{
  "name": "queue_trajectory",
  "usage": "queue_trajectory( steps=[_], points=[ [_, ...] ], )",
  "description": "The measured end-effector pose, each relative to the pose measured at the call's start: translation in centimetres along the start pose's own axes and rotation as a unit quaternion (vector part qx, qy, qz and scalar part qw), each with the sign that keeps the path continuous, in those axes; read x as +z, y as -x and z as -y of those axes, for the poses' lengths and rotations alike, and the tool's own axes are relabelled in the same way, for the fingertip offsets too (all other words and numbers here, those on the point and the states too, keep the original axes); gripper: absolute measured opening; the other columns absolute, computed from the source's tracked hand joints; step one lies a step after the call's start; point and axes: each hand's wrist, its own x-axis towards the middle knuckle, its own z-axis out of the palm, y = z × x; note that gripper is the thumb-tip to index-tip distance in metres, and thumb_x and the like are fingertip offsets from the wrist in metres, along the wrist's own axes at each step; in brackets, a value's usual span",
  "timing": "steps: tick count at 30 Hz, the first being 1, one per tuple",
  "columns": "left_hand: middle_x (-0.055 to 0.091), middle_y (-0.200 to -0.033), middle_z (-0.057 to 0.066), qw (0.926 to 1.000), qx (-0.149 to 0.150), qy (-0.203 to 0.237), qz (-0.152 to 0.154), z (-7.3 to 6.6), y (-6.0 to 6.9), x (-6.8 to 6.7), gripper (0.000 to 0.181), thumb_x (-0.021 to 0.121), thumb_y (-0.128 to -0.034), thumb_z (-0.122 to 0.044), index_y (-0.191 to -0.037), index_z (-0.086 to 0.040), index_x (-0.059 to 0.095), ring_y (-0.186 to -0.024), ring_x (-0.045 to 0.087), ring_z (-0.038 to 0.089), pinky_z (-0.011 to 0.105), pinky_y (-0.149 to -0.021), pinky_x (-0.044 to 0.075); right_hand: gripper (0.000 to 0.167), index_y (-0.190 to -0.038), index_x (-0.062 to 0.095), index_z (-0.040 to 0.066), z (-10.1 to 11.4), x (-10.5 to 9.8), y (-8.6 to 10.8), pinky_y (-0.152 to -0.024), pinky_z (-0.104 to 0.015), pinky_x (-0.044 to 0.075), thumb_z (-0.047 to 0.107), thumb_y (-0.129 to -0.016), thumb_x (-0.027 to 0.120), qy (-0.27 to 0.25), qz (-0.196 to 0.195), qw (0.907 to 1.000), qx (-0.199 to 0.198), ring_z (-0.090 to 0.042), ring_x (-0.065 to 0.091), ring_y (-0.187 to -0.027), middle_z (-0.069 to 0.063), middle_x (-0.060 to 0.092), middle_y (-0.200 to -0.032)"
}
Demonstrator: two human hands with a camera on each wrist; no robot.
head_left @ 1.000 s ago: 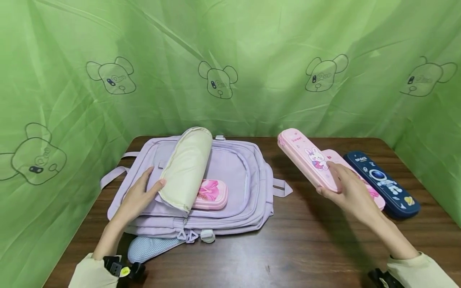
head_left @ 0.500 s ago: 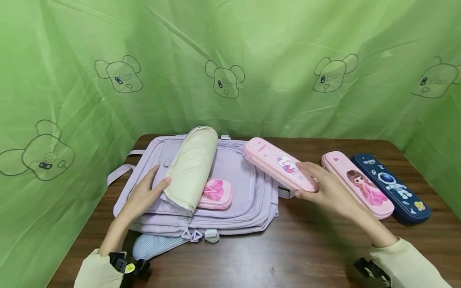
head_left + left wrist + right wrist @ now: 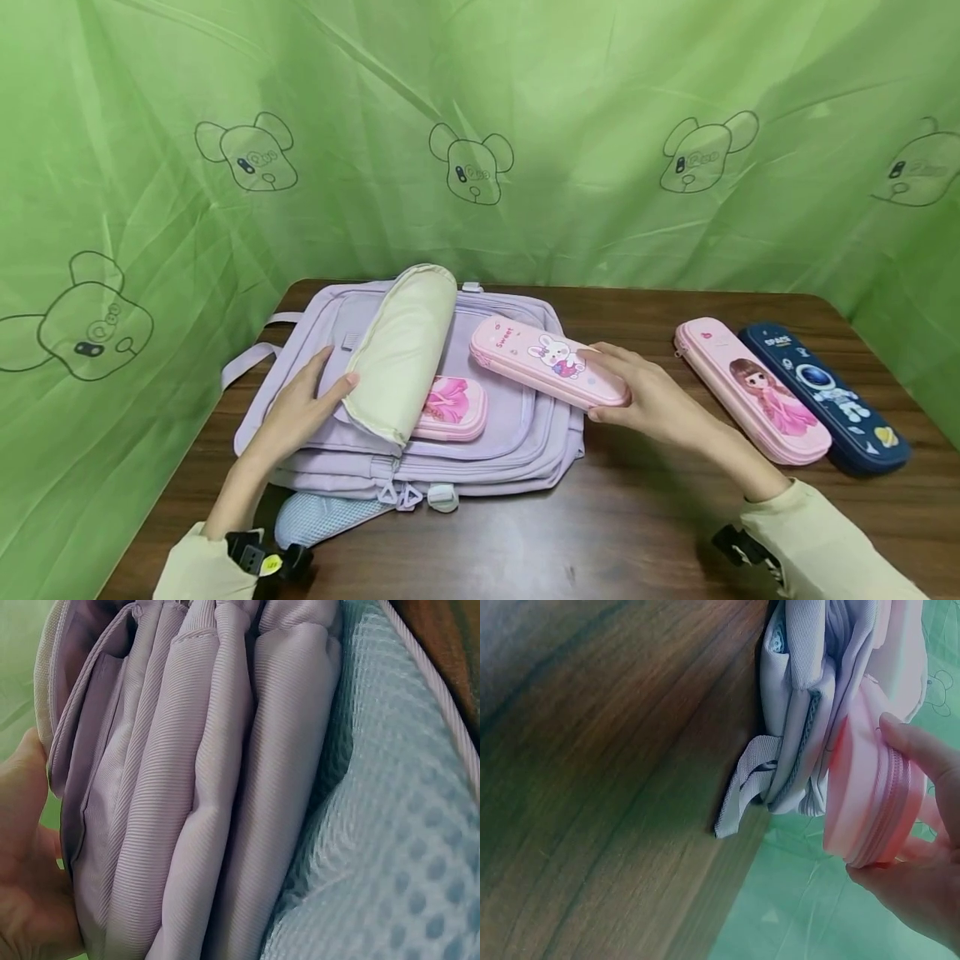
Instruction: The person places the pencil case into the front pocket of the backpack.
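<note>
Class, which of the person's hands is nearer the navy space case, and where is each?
Right. The right hand grips the rabbit case, left of the navy space case, with the girl case between; the left hand is farther left, at the cream flap.

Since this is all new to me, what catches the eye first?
The lilac backpack on the left, its pale flap partly covering a pink case. At the backpack's right side, the right hand holds a pink bunny case. Farther right, a pink doll case and a navy astronaut case lie side by side.
</note>
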Motion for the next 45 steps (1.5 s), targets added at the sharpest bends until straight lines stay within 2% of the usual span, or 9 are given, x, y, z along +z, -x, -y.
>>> queue_trajectory(
  steps=[6,10,23,27,33,36,45],
  points=[
    [0.02,-0.146,0.03,1.0,-0.001,-0.003,-0.001,0.1,0.2,-0.2,0.081,0.045,-0.0926,-0.053,-0.149,-0.004,0.014,-0.131,0.019,0.048,0.063,-0.101,0.019,0.072,-0.137,0.047,0.01,0.3,-0.4,-1.1,-0.096,-0.059,0.031,0.019,-0.073,0.08,0.002,0.035,0.9994,-0.006,-0.044,0.039,-0.121,-0.022,0.039,-0.139],
    [0.021,-0.146,0.029,1.0,-0.003,-0.005,-0.005,0.1,0.3,-0.4,0.08,0.045,-0.0924,-0.054,-0.149,-0.005,0.016,-0.131,0.02,0.049,0.064,-0.101,0.019,0.068,-0.135,0.049,0.007,0.6,-0.2,-2.3,-0.097,-0.058,0.031,0.014,-0.074,0.078,-0.005,0.058,0.9978,-0.031,-0.044,0.038,-0.123,-0.023,0.039,-0.14],
    [0.025,-0.147,0.025,0.9999,-0.007,0.011,-0.01,0.0,0.1,0.4,0.078,0.048,-0.0914,-0.053,-0.148,-0.007,0.021,-0.132,0.022,0.046,0.062,-0.102,0.019,0.071,-0.137,0.047,0.007,1.1,3.6,-7.7,-0.104,-0.055,0.025,0.012,-0.074,0.078,-0.052,0.088,0.9916,-0.079,-0.041,0.03,-0.13,-0.023,0.033,-0.144],
    [0.025,-0.147,0.025,0.9999,-0.008,0.012,-0.009,0.0,0.2,0.3,0.077,0.049,-0.0915,-0.053,-0.148,-0.007,0.022,-0.132,0.022,0.046,0.062,-0.102,0.02,0.074,-0.14,0.042,0.008,1.2,3.4,-7.4,-0.104,-0.055,0.024,0.02,-0.076,0.077,-0.043,0.062,0.9943,-0.076,-0.04,0.028,-0.131,-0.023,0.031,-0.144],
    [0.026,-0.147,0.024,0.9997,-0.006,0.013,-0.017,-0.1,0.4,-0.1,0.076,0.05,-0.0919,-0.05,-0.148,-0.007,0.023,-0.132,0.023,0.045,0.061,-0.103,0.02,0.063,-0.129,0.055,0.005,0.6,3.0,-6.4,-0.097,-0.05,0.037,0.026,-0.075,0.078,0.005,-0.004,0.9978,-0.067,-0.032,0.048,-0.117,-0.015,0.053,-0.126],
    [0.027,-0.146,0.023,0.9997,-0.006,0.014,-0.021,-0.1,0.3,-0.1,0.075,0.05,-0.0918,-0.049,-0.148,-0.007,0.024,-0.132,0.023,0.043,0.059,-0.103,0.02,0.056,-0.124,0.059,0.004,0.5,3.7,-6.8,-0.095,-0.048,0.039,0.025,-0.075,0.078,0.005,-0.008,0.9969,-0.078,-0.032,0.051,-0.114,-0.015,0.056,-0.122],
    [0.028,-0.146,0.022,0.9995,-0.01,0.014,-0.025,0.2,0.0,0.3,0.076,0.051,-0.0907,-0.052,-0.147,-0.008,0.025,-0.132,0.024,0.042,0.059,-0.103,0.02,0.057,-0.123,0.059,0.0,1.8,6.5,-9.3,-0.096,-0.045,0.04,0.019,-0.073,0.08,-0.009,-0.016,0.9955,-0.093,-0.033,0.052,-0.113,-0.02,0.057,-0.12]
  ],
)
